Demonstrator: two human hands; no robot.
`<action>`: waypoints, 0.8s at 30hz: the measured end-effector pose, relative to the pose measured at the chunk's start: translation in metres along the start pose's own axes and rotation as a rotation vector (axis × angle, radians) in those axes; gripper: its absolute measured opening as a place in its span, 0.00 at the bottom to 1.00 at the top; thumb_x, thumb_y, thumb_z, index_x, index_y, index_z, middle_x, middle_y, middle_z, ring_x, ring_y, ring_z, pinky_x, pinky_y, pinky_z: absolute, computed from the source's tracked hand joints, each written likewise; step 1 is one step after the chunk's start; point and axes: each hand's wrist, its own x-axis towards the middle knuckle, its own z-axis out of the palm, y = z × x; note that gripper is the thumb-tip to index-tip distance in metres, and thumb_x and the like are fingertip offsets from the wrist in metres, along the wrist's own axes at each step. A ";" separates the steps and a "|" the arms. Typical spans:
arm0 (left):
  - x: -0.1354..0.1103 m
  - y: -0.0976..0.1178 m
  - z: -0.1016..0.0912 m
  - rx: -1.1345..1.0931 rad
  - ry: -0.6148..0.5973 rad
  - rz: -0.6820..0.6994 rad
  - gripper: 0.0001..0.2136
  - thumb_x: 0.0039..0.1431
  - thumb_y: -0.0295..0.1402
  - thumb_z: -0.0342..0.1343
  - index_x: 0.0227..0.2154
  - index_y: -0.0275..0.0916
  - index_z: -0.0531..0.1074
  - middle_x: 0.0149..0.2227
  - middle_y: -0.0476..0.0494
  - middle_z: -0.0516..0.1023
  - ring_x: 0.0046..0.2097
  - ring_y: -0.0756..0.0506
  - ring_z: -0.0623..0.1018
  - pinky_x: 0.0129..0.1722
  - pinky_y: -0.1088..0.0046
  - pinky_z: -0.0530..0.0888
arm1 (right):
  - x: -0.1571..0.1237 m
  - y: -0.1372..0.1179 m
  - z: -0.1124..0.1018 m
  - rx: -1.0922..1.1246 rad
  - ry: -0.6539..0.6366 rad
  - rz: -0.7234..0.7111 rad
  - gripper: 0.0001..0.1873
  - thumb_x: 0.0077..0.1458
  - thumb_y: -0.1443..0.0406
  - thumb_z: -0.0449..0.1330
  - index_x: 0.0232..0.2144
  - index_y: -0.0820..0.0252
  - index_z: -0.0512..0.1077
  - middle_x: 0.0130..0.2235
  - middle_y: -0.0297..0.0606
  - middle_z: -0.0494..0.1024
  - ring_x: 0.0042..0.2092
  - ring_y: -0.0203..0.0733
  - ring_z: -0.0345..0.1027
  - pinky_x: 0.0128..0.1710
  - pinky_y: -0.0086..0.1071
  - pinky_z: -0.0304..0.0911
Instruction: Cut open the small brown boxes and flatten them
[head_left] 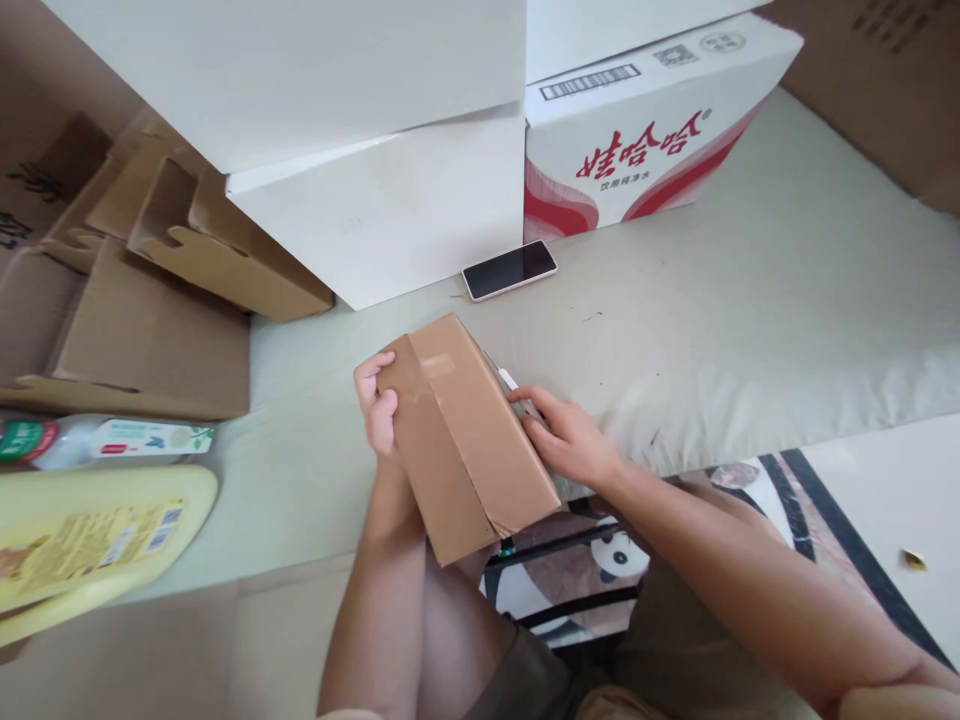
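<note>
right now my left hand (379, 405) is clasped around the left edge of the small brown box (469, 440), held tilted above my lap. my right hand (570, 440) pinches a thin cutter (508, 380) against the box's right edge. the tape (439, 365) looks uncut and the flaps lie closed.

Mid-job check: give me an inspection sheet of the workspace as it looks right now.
Surface: pale mat, a few dark specks.
Job's things: brown taped box, held tilted; thin white-tipped tool at its right edge.
Clutter: phone face up; yellow bottle and clear bottle lying at left.
Hands: left hand grips the box's left edge; right hand against its right side, hold on the tool unclear.
Cables: nothing seen.
Surroundings: white cartons, red-printed carton, flattened cardboard.
</note>
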 end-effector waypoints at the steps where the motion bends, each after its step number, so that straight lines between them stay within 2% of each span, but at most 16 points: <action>1: 0.000 -0.001 -0.002 -0.007 -0.021 -0.008 0.16 0.58 0.47 0.54 0.46 0.46 0.69 0.49 0.43 0.72 0.48 0.40 0.75 0.45 0.62 0.74 | -0.001 -0.001 -0.001 0.003 -0.002 0.000 0.19 0.60 0.64 0.49 0.51 0.54 0.70 0.18 0.25 0.61 0.23 0.39 0.61 0.28 0.31 0.52; 4: 0.000 -0.005 -0.008 -0.033 -0.081 -0.048 0.17 0.57 0.47 0.55 0.46 0.48 0.68 0.48 0.43 0.73 0.46 0.40 0.76 0.42 0.62 0.75 | -0.005 -0.002 -0.002 0.010 -0.005 0.000 0.19 0.60 0.64 0.48 0.51 0.55 0.69 0.18 0.25 0.61 0.23 0.39 0.60 0.28 0.31 0.52; 7: 0.000 -0.004 -0.008 -0.035 -0.058 -0.048 0.15 0.56 0.45 0.56 0.45 0.47 0.70 0.47 0.43 0.74 0.43 0.42 0.76 0.39 0.65 0.75 | -0.008 -0.001 -0.003 0.032 0.020 -0.021 0.19 0.59 0.64 0.49 0.51 0.55 0.69 0.19 0.25 0.61 0.23 0.38 0.59 0.28 0.32 0.53; 11: 0.000 0.001 -0.005 -0.013 -0.024 -0.047 0.15 0.52 0.41 0.58 0.42 0.44 0.72 0.44 0.44 0.75 0.40 0.44 0.75 0.36 0.69 0.73 | -0.013 0.002 -0.008 0.151 0.178 -0.106 0.18 0.59 0.64 0.52 0.51 0.55 0.67 0.26 0.28 0.67 0.27 0.36 0.61 0.31 0.32 0.57; 15: 0.001 0.000 -0.005 -0.057 -0.038 -0.053 0.14 0.52 0.40 0.58 0.42 0.45 0.73 0.43 0.45 0.75 0.37 0.46 0.74 0.33 0.71 0.71 | -0.022 0.005 -0.017 0.349 0.347 -0.276 0.25 0.57 0.65 0.57 0.57 0.52 0.59 0.34 0.31 0.68 0.32 0.36 0.64 0.33 0.32 0.62; 19: 0.001 -0.006 -0.007 -0.032 -0.045 -0.069 0.16 0.52 0.41 0.59 0.43 0.45 0.73 0.43 0.44 0.74 0.36 0.46 0.73 0.32 0.72 0.70 | -0.031 0.005 -0.025 0.343 0.440 -0.423 0.32 0.54 0.61 0.64 0.58 0.50 0.57 0.34 0.31 0.67 0.34 0.38 0.64 0.35 0.35 0.64; 21: -0.001 -0.009 -0.007 -0.015 -0.049 -0.066 0.16 0.53 0.42 0.58 0.44 0.45 0.72 0.45 0.44 0.73 0.39 0.45 0.74 0.34 0.70 0.71 | -0.037 0.007 -0.027 0.284 0.508 -0.434 0.28 0.55 0.59 0.64 0.55 0.50 0.59 0.32 0.31 0.67 0.32 0.39 0.64 0.33 0.35 0.63; 24: -0.003 -0.013 -0.007 0.000 -0.052 -0.067 0.16 0.54 0.43 0.57 0.45 0.46 0.71 0.48 0.43 0.71 0.42 0.43 0.74 0.37 0.68 0.72 | -0.050 0.012 -0.025 0.179 0.581 -0.385 0.15 0.62 0.53 0.55 0.47 0.51 0.64 0.28 0.32 0.64 0.27 0.40 0.60 0.28 0.36 0.59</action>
